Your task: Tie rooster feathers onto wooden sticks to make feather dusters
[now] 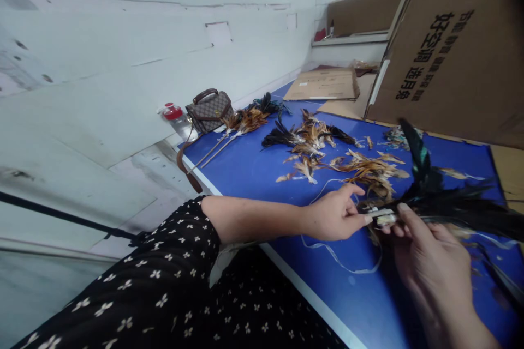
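Note:
Over the blue tabletop, my right hand is closed on a bundle of long black feathers with a green sheen. The bundle's pale, wrapped base sticks out at the fingertips toward my other hand. My left hand meets that base with thumb and fingers pinched together; what lies in the pinch is too small to make out. A thin white strip loops on the table below my hands. Just beyond them lies a pile of brown feathers.
Black and brown feather clusters lie farther back. Feather-topped sticks rest at the left edge, near a patterned handbag and a red-capped bottle. A large cardboard sheet stands at the right; flat cardboard lies behind.

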The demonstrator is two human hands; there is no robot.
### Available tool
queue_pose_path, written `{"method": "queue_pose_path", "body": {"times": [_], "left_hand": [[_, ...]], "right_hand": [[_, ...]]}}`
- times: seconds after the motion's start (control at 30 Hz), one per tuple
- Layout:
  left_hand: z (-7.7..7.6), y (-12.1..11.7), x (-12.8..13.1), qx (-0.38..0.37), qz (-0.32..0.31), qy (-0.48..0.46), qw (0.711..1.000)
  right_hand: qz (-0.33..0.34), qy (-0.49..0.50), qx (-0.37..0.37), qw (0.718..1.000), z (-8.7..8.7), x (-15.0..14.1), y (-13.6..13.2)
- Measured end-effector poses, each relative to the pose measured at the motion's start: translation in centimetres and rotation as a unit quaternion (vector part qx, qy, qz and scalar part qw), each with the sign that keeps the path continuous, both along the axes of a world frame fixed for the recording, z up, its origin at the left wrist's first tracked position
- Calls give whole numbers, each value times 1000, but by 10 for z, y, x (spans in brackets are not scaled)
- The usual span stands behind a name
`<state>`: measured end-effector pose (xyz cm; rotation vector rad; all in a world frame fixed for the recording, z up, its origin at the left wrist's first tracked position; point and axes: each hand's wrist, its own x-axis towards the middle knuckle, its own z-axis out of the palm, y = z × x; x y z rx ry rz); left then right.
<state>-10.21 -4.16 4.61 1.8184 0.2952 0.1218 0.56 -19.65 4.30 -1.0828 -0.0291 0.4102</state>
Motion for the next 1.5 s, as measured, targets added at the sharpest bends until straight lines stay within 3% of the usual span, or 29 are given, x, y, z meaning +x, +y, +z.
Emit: {"method": "queue_pose_path", "body": {"times": [0.2,0.33,0.53,0.77,0.97,1.13,1.5], "left_hand": [[-4,-4,1,37,-27,-23,999],[-4,-5,5,-26,-30,21,999],[9,-7,7,-99,-11,64,993],[9,-2,8,-163,14,21,986],[5,2,9,-178,43,13,983],[-4,0,7,-190,26,-3,982],[-2,-5,2,-192,18,5,981]], "right_hand": [[11,-5,2,1000,-1,-4,1],[11,-3,13,1000,0,-4,2],[40,4,9,999,-5,-3,2],[52,-28,3,998,-11,-2,3],[42,-51,-23,998,-14,2,0],[47,-37,-25,998,-21,0,1],[38,-38,-35,998,-30,2,2]]}}
